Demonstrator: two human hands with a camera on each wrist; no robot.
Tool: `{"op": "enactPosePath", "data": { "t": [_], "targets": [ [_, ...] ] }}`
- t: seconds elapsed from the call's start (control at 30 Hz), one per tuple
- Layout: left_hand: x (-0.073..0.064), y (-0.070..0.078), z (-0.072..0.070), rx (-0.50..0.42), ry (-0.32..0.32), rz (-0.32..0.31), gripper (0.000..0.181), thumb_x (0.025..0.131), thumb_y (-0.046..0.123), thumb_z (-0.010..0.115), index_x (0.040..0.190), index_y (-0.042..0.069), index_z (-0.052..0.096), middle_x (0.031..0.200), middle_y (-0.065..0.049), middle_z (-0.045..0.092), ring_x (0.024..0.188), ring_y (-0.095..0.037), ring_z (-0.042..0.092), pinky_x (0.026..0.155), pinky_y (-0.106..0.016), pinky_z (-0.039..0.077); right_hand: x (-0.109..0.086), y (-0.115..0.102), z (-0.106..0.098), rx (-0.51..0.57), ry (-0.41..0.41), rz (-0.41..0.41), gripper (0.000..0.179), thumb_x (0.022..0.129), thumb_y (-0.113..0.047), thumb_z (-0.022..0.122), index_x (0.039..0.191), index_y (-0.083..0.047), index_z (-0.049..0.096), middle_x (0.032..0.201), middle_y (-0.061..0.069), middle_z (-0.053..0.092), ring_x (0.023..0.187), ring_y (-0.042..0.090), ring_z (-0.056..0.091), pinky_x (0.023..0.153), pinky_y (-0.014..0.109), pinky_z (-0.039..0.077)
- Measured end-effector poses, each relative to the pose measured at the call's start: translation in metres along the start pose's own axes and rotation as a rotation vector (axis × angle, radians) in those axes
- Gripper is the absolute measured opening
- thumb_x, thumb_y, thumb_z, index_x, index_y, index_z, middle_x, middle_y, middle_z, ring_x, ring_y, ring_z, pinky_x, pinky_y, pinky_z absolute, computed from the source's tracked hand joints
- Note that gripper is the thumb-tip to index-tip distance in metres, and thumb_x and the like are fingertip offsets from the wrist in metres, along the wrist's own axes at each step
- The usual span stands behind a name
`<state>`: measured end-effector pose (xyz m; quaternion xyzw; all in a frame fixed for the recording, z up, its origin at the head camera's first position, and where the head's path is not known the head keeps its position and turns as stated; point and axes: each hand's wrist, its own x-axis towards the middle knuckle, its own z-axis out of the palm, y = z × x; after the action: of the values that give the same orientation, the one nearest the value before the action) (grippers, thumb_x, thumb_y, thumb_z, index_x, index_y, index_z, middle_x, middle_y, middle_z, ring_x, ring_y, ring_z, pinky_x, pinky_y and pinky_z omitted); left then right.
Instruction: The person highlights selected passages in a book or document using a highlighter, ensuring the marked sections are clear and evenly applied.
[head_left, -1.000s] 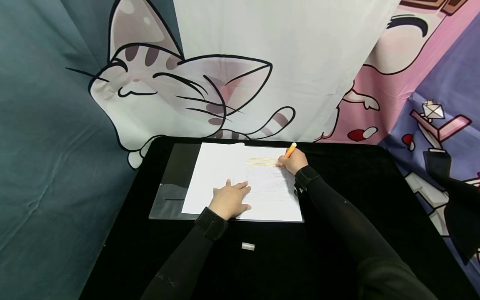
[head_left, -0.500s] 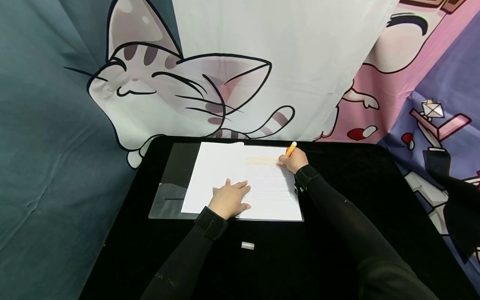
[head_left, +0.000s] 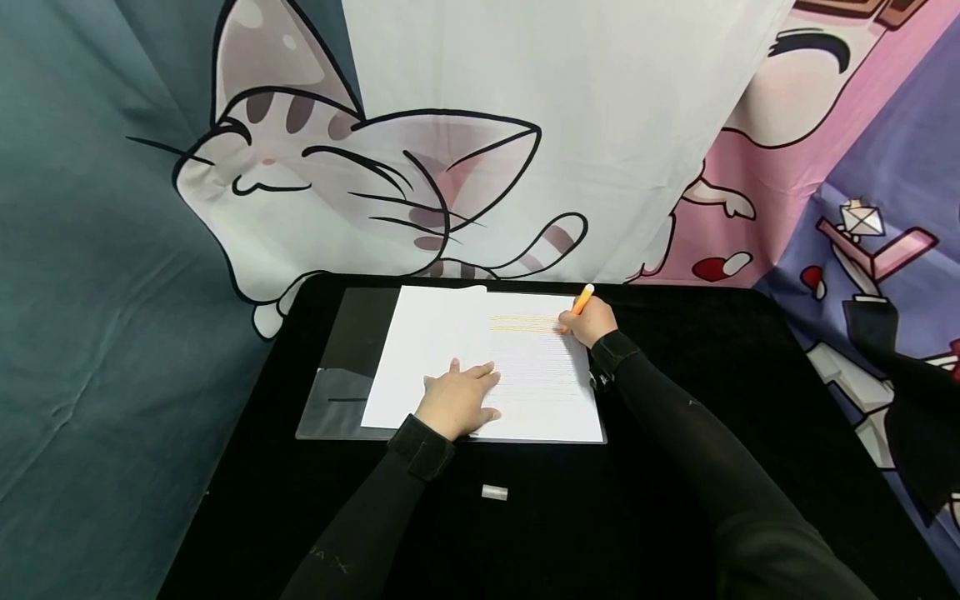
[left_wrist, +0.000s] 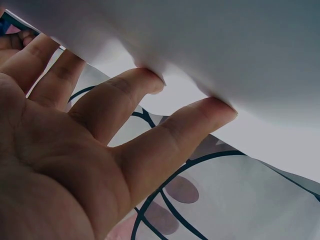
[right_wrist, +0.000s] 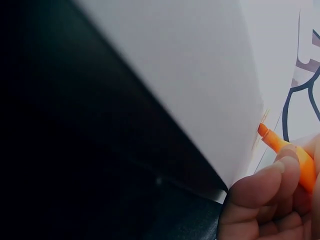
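My right hand (head_left: pixel 591 320) pinches an orange highlighter (head_left: pixel 582 300) near the right edge of a printed sheet (head_left: pixel 543 392). In the right wrist view the chisel tip of the highlighter (right_wrist: pixel 272 139) is at the paper, beside faint orange strokes. Several yellow-orange lines run across the upper text in the head view. With fingers spread, my left hand (head_left: pixel 456 402) rests on the paper around the middle, where a blank white page (head_left: pixel 427 342) meets the printed one. The left wrist view shows the left fingertips (left_wrist: pixel 220 112) pressing the paper.
Beneath the pages lies a dark, partly clear folder or board (head_left: pixel 352 408), showing at the left. A small silvery-white cylinder (head_left: pixel 494 492), perhaps a cap, lies on the black tabletop (head_left: pixel 555 533) in front. A cartoon-printed curtain (head_left: pixel 630 150) hangs behind the table.
Almost nothing differs. The head view has shifted very slightly; both hands, the highlighter and the pages keep their places.
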<state>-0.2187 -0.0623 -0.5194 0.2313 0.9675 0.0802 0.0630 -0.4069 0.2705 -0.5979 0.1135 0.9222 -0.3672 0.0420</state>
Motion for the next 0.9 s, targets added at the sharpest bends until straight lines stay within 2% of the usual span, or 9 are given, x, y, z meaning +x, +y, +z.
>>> {"op": "enactPosePath", "data": {
  "t": [0.03, 0.2, 0.3, 0.33, 0.47, 0.57, 0.73, 0.83, 0.9],
  "targets": [
    [-0.002, 0.003, -0.005, -0.007, -0.016, -0.008, 0.069, 0.1, 0.049, 0.086, 0.161, 0.023, 0.066, 0.175, 0.004, 0.057, 0.157, -0.058, 0.053, 0.109, -0.089, 0.05, 0.0, 0.0, 0.0, 0.002, -0.001, 0.003, 0.025, 0.096, -0.031, 0.079, 0.081, -0.016, 0.066, 0.075, 0.007, 0.072, 0.067, 0.028, 0.067, 0.055, 0.036, 0.053],
    [0.0, 0.002, -0.003, -0.016, -0.027, -0.01, 0.07, 0.101, 0.048, 0.086, 0.162, 0.023, 0.065, 0.176, 0.004, 0.056, 0.159, -0.057, 0.051, 0.111, -0.09, 0.048, -0.001, 0.001, -0.002, 0.001, 0.004, 0.011, 0.023, 0.096, -0.032, 0.079, 0.085, -0.016, 0.067, 0.076, 0.007, 0.072, 0.068, 0.028, 0.067, 0.056, 0.036, 0.054],
    [0.001, 0.001, -0.001, -0.021, -0.011, -0.005, 0.07, 0.099, 0.049, 0.087, 0.161, 0.023, 0.067, 0.175, 0.004, 0.057, 0.157, -0.059, 0.053, 0.108, -0.091, 0.049, -0.002, 0.001, -0.002, -0.003, 0.013, 0.01, 0.022, 0.096, -0.031, 0.079, 0.085, -0.016, 0.067, 0.076, 0.006, 0.072, 0.068, 0.027, 0.067, 0.055, 0.036, 0.053],
    [0.005, -0.003, 0.006, -0.012, 0.006, 0.002, 0.071, 0.098, 0.05, 0.088, 0.16, 0.024, 0.067, 0.174, 0.004, 0.058, 0.155, -0.06, 0.055, 0.106, -0.091, 0.051, -0.002, 0.002, -0.003, -0.004, 0.016, 0.008, 0.022, 0.096, -0.031, 0.079, 0.085, -0.016, 0.067, 0.076, 0.006, 0.072, 0.068, 0.027, 0.067, 0.055, 0.035, 0.053],
    [0.004, -0.002, 0.006, -0.02, 0.015, 0.007, 0.07, 0.098, 0.049, 0.088, 0.159, 0.023, 0.068, 0.173, 0.003, 0.06, 0.154, -0.061, 0.055, 0.105, -0.092, 0.05, -0.002, 0.004, -0.003, -0.007, 0.026, -0.003, 0.023, 0.095, -0.031, 0.08, 0.084, -0.014, 0.068, 0.075, 0.006, 0.072, 0.066, 0.026, 0.067, 0.055, 0.035, 0.054],
    [-0.001, 0.002, -0.003, -0.032, 0.002, 0.001, 0.069, 0.099, 0.047, 0.087, 0.159, 0.02, 0.068, 0.173, 0.001, 0.059, 0.155, -0.061, 0.054, 0.108, -0.091, 0.05, 0.0, 0.007, -0.004, -0.012, 0.028, -0.005, 0.023, 0.095, -0.031, 0.08, 0.084, -0.013, 0.07, 0.076, 0.007, 0.073, 0.067, 0.027, 0.068, 0.056, 0.036, 0.055],
    [-0.003, 0.002, -0.005, -0.013, 0.002, -0.001, 0.069, 0.1, 0.048, 0.086, 0.161, 0.022, 0.067, 0.175, 0.003, 0.057, 0.156, -0.059, 0.053, 0.109, -0.09, 0.05, 0.004, 0.011, -0.004, -0.012, 0.018, -0.009, 0.025, 0.096, -0.032, 0.078, 0.08, -0.015, 0.069, 0.073, 0.005, 0.073, 0.066, 0.026, 0.067, 0.055, 0.035, 0.054],
    [-0.002, 0.002, -0.004, -0.01, -0.008, -0.005, 0.069, 0.101, 0.049, 0.085, 0.162, 0.023, 0.065, 0.176, 0.004, 0.056, 0.158, -0.058, 0.052, 0.11, -0.09, 0.049, 0.001, 0.01, -0.004, -0.005, 0.024, -0.037, 0.027, 0.097, -0.031, 0.077, 0.077, -0.017, 0.065, 0.071, 0.004, 0.071, 0.064, 0.025, 0.063, 0.055, 0.035, 0.05],
    [-0.002, 0.002, -0.004, -0.013, -0.01, -0.004, 0.07, 0.101, 0.049, 0.085, 0.162, 0.023, 0.065, 0.176, 0.004, 0.056, 0.158, -0.059, 0.052, 0.11, -0.09, 0.049, -0.012, 0.002, -0.009, 0.015, 0.024, -0.044, 0.027, 0.097, -0.028, 0.075, 0.075, -0.017, 0.064, 0.07, 0.005, 0.07, 0.063, 0.025, 0.06, 0.055, 0.035, 0.047]
  ]
}}
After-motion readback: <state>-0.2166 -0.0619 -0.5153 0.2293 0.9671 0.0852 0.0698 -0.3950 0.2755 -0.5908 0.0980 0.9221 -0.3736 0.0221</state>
